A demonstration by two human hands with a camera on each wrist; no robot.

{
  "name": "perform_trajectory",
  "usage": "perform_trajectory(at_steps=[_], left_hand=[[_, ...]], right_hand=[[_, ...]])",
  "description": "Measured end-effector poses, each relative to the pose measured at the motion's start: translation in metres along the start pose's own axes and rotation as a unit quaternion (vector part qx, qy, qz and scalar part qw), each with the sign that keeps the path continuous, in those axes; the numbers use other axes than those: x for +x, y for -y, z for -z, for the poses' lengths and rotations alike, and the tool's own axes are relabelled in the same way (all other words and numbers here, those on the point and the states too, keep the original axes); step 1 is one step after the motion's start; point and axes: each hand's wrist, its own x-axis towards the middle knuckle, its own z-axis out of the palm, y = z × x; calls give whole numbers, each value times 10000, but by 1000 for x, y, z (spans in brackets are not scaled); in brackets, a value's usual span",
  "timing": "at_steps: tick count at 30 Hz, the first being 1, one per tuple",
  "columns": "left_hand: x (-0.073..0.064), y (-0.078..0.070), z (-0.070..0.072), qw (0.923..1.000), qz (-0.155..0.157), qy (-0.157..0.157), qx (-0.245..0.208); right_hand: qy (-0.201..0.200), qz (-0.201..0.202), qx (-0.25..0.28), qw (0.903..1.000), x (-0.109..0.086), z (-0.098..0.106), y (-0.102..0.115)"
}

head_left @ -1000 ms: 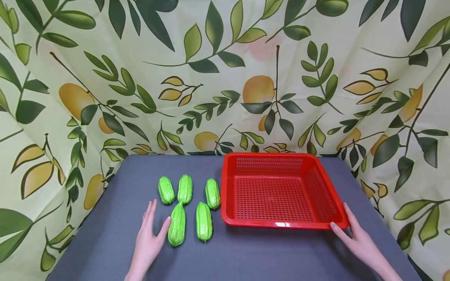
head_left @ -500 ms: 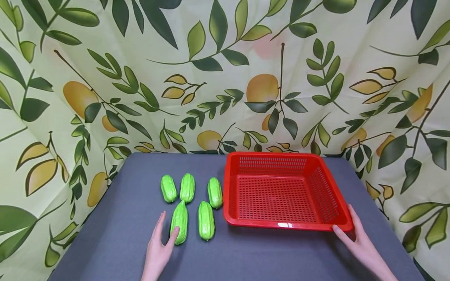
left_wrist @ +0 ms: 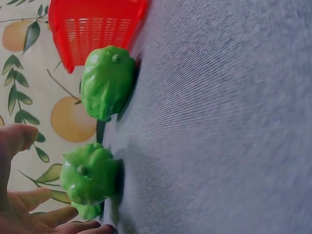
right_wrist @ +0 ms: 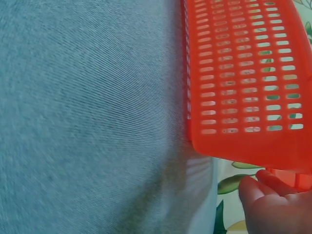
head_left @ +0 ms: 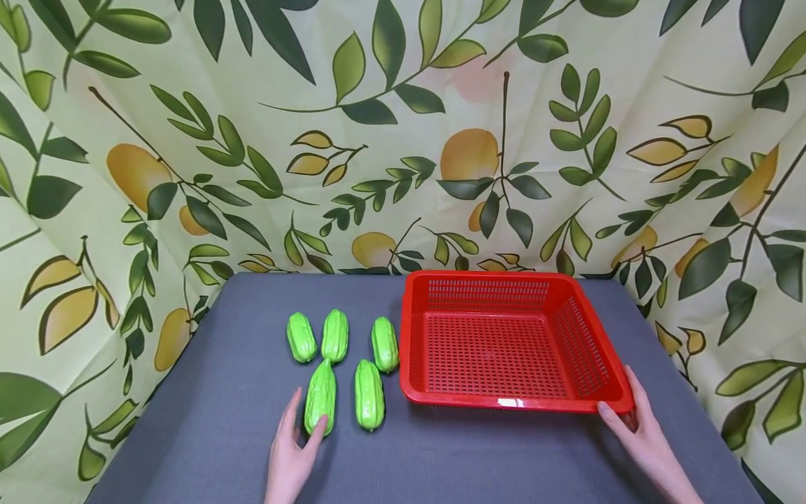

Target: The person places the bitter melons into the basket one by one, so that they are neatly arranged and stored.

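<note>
Several plump green ridged gourds lie on the dark table. My left hand (head_left: 292,455) is at the nearest-left gourd (head_left: 320,397), fingers relaxed and spread along its left side, thumb over its lower right in the head view. In the left wrist view the left hand (left_wrist: 36,204) has its thumb raised away from the gourd (left_wrist: 90,174); contact is unclear. My right hand (head_left: 644,437) holds the near right corner of a red plastic basket (head_left: 510,404), thumb on the rim. The right wrist view shows the right hand's fingers (right_wrist: 270,183) curled at the rim.
The other gourds, among them a near one (head_left: 369,395), a back one (head_left: 335,336), a far-left one (head_left: 301,337) and one (head_left: 385,344) beside the basket, stand close together. A leaf-patterned cloth (head_left: 378,175) hangs behind and around the table (head_left: 491,455).
My left hand has moved right, to the nearest-left gourd, its thumb coming across the gourd's lower end. The right hand stays at the basket's corner. The gourds and basket lie as before.
</note>
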Motion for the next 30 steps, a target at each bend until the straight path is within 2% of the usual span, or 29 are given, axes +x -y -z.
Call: perform_trajectory(at_steps=[4,10,13,16,22,30], left_hand=[[-2,1,-3,9999,1,-142,-89],[-4,2,-8,9991,6,-357,-210],[-6,3,-11,9979,-71,-499,-400],[-6,3,-13,9969,-153,-567,-519],[-6,4,-16,9978,-92,-507,-410],[-4,8,-16,9981,-135,-538,-265]], right_hand=[[-74,-16,174,9998,-2,-2,-1],[-144,100,1058,9942,-3,-5,-1],[-193,165,1276,9915,-3,-8,-2],[-245,248,1353,9902,-3,-9,-2],[-243,400,1562,9866,-3,-11,-2],[-268,383,1489,9877,-3,-12,-2]])
